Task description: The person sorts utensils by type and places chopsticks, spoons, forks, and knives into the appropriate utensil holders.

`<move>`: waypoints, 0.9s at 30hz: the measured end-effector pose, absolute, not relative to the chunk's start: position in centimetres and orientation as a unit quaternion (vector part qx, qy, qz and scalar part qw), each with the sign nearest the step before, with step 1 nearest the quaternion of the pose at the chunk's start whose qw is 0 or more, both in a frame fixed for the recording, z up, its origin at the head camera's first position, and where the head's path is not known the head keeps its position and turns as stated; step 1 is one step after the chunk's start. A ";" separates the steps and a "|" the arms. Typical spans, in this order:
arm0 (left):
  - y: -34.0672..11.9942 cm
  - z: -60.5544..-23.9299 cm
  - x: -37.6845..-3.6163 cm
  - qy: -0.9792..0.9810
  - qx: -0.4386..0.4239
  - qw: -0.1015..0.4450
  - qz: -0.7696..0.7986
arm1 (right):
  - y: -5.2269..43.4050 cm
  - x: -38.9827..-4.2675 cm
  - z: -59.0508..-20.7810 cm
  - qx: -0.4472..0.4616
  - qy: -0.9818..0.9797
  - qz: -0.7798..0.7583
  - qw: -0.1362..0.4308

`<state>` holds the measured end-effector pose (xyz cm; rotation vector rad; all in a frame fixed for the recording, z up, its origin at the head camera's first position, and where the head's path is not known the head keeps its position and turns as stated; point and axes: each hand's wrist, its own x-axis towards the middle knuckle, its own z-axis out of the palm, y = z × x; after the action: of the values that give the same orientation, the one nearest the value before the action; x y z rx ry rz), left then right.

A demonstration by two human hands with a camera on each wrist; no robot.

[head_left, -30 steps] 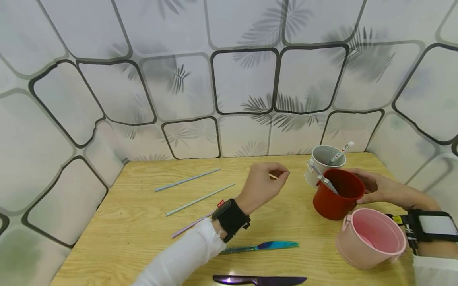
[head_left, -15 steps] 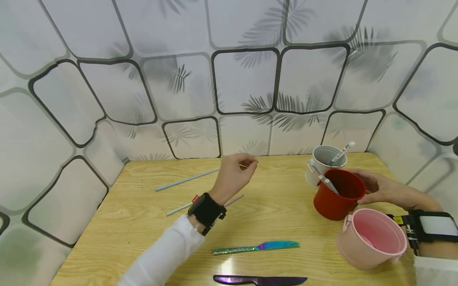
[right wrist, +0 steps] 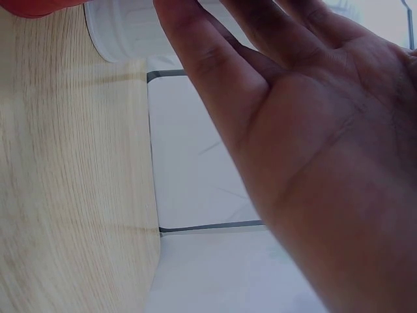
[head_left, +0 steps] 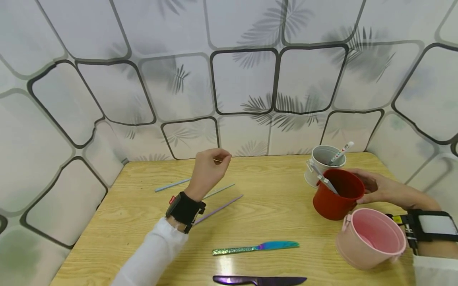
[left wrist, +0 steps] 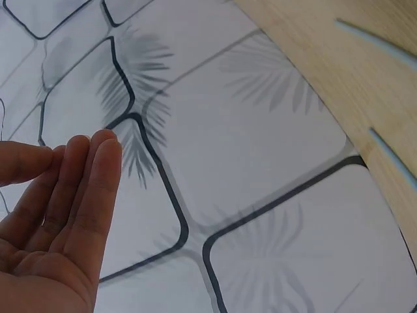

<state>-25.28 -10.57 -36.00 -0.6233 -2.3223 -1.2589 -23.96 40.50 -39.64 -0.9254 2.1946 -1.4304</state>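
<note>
Over the left half of the table [head_left: 118, 222], the left hand [head_left: 207, 172] hangs with its fingers loosely bent, the thumb tip brought to the index finger; the left wrist view shows the other fingers fairly straight, side by side. Nearest to this hand are three thin sticks lying aslant on the wood, well apart from each other. The blue stick [head_left: 169, 186] runs behind the hand, which hides its right end. The green stick [head_left: 221, 190] comes out from behind the wrist, and the purple stick [head_left: 223, 206] lies in front of it, its lower end hidden by the black wristband [head_left: 186, 208].

At the right, the right hand [head_left: 386, 188] grips the red bucket [head_left: 330, 206] by its far right side, thumb toward the front, fingers going behind. A pale stick [head_left: 325, 182] leans out of this bucket to the left. Just behind stands the white bucket [head_left: 309, 177], with a marker [head_left: 344, 151] tilted to the right inside it. The pink bucket [head_left: 352, 248] stands upright in front of the red one; whether they touch, I cannot tell.

Near the front edge lie a blue-bladed knife [head_left: 279, 245] and, below it, a dark knife [head_left: 279, 281], both pointing right. A patterned wall [head_left: 243, 83] rises behind.
</note>
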 end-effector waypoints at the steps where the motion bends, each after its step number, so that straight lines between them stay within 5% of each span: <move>1: -11.1 -35.9 -25.3 -0.839 -0.221 0.214 -0.449 | 40.5 -24.0 -39.6 -0.329 0.777 -0.506 0.180; 27: -21.1 -36.0 -26.1 -0.886 -0.131 0.252 -0.368 | 40.4 -23.7 -39.6 -0.307 0.791 -0.499 0.176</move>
<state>-26.13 -21.10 -35.99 -0.3560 -2.4089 -1.0002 -23.68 40.40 -39.57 -0.8703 2.2410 -1.4134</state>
